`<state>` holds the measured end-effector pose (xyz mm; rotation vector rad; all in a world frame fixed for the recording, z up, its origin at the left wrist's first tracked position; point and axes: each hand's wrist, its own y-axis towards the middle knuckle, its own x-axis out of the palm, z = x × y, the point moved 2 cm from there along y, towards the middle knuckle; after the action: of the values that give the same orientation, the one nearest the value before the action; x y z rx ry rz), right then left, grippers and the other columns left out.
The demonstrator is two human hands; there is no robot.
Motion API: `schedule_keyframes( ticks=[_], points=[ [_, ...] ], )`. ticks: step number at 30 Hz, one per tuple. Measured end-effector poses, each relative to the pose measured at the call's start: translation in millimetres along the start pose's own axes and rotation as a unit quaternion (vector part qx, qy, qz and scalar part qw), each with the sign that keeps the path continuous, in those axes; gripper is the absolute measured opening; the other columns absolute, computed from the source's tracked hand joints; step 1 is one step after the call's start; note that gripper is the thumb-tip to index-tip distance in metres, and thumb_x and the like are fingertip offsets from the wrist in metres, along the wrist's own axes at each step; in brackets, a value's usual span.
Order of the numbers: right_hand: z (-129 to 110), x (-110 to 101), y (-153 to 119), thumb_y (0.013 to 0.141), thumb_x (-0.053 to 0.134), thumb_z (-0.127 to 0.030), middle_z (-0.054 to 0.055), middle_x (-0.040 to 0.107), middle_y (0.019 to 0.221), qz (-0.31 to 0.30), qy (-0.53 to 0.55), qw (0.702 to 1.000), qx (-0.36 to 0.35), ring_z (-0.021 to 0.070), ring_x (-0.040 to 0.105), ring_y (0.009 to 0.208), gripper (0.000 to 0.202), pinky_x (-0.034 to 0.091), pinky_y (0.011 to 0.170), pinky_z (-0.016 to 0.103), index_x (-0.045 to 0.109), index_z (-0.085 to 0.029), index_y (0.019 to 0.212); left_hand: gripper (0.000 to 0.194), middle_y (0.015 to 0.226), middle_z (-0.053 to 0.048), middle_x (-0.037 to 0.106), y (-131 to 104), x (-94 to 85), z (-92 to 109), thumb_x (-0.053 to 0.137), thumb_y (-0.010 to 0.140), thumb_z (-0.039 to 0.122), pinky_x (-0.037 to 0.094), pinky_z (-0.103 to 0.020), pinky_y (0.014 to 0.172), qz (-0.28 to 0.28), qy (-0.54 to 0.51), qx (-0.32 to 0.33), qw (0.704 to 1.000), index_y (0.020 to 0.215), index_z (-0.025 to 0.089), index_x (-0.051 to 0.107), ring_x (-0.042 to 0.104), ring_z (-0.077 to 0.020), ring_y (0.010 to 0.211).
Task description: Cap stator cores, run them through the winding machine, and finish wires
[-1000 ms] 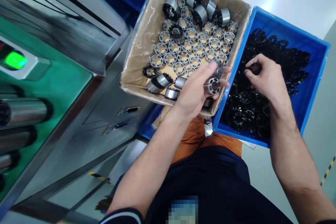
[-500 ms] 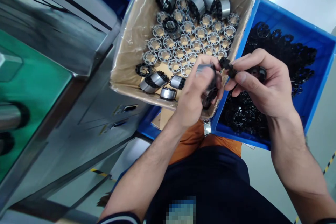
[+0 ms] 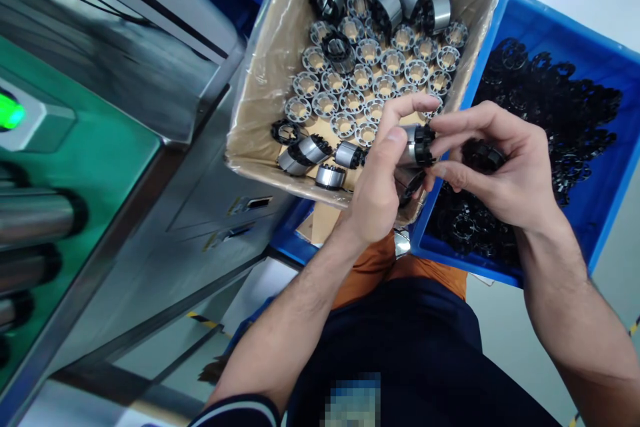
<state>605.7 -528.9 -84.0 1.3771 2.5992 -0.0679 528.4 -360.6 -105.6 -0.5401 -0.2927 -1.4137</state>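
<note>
My left hand [image 3: 377, 193] is closed around a silver metal stator core [image 3: 409, 147] above the front right corner of the cardboard box. A black toothed plastic ring [image 3: 425, 145] sits against the core's right end. Just below it a second, darker core [image 3: 408, 181] is partly hidden by my fingers. My right hand [image 3: 517, 167] has its fingertips and thumb pressed at the black ring's side. Another black plastic ring [image 3: 484, 155] is tucked inside the curled fingers of that hand.
The plastic-lined cardboard box [image 3: 255, 80] holds many upright cores and several with black ends. Right of it, a blue bin [image 3: 613, 213] contains a heap of black rings. A machine with a green surface [image 3: 115, 147] and metal cylinders [image 3: 37, 213] stands at left.
The black ring, earlier between my right fingertips and apart from the core, is now against its end. My left hand has turned the core. The view has shifted, showing a lit green lamp.
</note>
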Motion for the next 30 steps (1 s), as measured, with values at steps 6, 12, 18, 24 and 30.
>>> schedule_keyframes(
  ticks=[6, 12, 18, 24, 30],
  points=[
    [-8.7, 0.2, -5.6, 0.096, 0.099, -0.042, -0.002, 0.091, 0.113, 0.022, -0.058, 0.998, -0.03, 0.0311, 0.091, 0.102, 0.028, 0.08, 0.103, 0.058, 0.094, -0.045, 0.124, 0.043, 0.087, -0.001, 0.072, 0.8, -3.5, -1.0, 0.068, 0.111, 0.068, 0.052, -0.035, 0.057, -0.011, 0.011, -0.009, 1.0, 0.139, 0.036, 0.071, 0.067, -0.0206, 0.066],
    [-7.3, 0.2, -5.9, 0.098, 0.096, -0.045, 0.0, 0.091, 0.113, 0.023, -0.066, 0.997, -0.034, 0.0315, 0.09, 0.101, 0.023, 0.08, 0.098, 0.059, 0.095, -0.043, 0.121, 0.039, 0.095, 0.0, 0.072, 0.6, -1.9, -2.6, 0.069, 0.114, 0.067, 0.05, -0.032, 0.058, -0.02, -0.021, 0.003, 1.0, 0.135, 0.034, 0.071, 0.065, -0.0177, 0.068],
    [-3.0, 1.6, -3.5, 0.095, 0.099, -0.038, -0.002, 0.092, 0.111, 0.016, -0.029, 0.998, -0.047, 0.0256, 0.088, 0.089, 0.028, 0.08, 0.088, 0.05, 0.097, -0.044, 0.122, 0.046, 0.088, 0.001, 0.073, 1.5, -6.0, -8.4, 0.062, 0.118, 0.072, 0.053, -0.031, 0.057, -0.031, 0.012, -0.021, 0.999, 0.145, 0.036, 0.068, 0.068, -0.0192, 0.065],
    [-4.5, 3.3, 1.6, 0.09, 0.102, -0.056, -0.005, 0.09, 0.097, 0.121, 0.061, 0.991, 0.006, 0.0138, 0.054, 0.043, 0.021, 0.05, 0.038, 0.036, 0.096, -0.044, 0.106, 0.057, 0.116, -0.007, 0.089, 2.7, -3.3, -0.7, 0.058, 0.116, 0.083, 0.047, -0.034, 0.053, 0.001, 0.025, 0.049, 0.998, 0.116, 0.029, 0.08, 0.078, -0.0201, 0.072],
    [-8.6, -0.9, 10.4, 0.087, 0.087, -0.068, 0.0, 0.047, 0.067, 0.136, 0.11, 0.982, 0.075, 0.0172, 0.028, 0.052, 0.033, 0.022, 0.041, 0.036, 0.088, -0.035, 0.091, 0.042, 0.09, -0.001, 0.087, 12.4, -6.6, -3.6, 0.071, 0.116, 0.066, 0.037, -0.027, 0.046, 0.082, -0.04, 0.065, 0.994, 0.101, 0.027, 0.064, 0.073, -0.0161, 0.059]
  ],
)
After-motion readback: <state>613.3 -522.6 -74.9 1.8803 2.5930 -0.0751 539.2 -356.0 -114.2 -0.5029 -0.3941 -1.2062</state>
